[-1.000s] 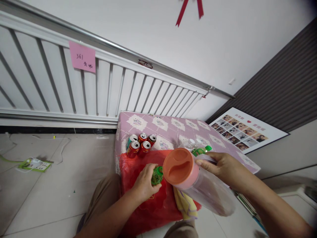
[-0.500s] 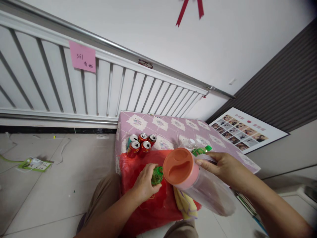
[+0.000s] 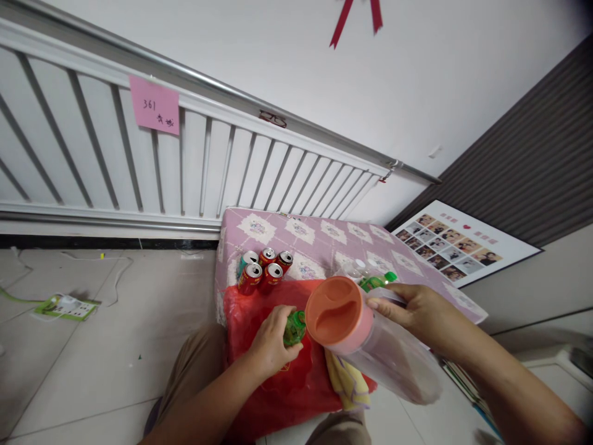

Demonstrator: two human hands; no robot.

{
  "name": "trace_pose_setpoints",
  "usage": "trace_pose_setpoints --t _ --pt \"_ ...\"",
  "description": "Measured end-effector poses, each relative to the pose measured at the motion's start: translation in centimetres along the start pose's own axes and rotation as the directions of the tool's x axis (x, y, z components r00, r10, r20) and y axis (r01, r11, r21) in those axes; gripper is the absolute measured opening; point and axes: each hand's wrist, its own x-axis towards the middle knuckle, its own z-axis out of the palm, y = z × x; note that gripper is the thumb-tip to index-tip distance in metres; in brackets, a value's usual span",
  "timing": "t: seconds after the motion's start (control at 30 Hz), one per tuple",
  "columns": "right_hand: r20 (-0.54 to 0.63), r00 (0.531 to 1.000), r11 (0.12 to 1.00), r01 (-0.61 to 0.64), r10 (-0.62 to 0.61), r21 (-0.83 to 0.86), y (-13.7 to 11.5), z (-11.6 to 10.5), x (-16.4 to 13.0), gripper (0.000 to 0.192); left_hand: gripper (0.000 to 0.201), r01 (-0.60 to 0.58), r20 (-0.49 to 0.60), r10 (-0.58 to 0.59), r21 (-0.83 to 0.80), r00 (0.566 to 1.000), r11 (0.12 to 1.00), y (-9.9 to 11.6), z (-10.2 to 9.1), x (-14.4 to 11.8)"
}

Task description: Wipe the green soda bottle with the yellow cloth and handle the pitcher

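Right hand (image 3: 419,311) holds a clear plastic jug (image 3: 384,352) tilted toward the camera, over the table's near edge; fingers clamped on its upper side just behind the orange lid (image 3: 334,311), thumb tip touching the lid rim; jug body runs down and right under the palm. Left hand (image 3: 272,341) closed around a green bottle (image 3: 293,328) on the red bag (image 3: 278,377); fingers wrapped over it, only its right end showing past the fingertips. Five cans (image 3: 263,270) stand clustered at the left of the pink tablecloth (image 3: 324,238), well apart from both hands; yellow cloth (image 3: 345,383) under the jug; second green bottle (image 3: 377,282) just behind the lid.
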Motion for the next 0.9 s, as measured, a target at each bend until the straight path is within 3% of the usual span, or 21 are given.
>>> trace_pose_setpoints --t 0.9 --pt "-0.004 1.000 1.000 -0.001 0.000 -0.017 0.17 0.17 0.11 0.052 0.071 0.005 0.010 -0.005 0.006 1.000 1.000 -0.09 0.06 0.00"
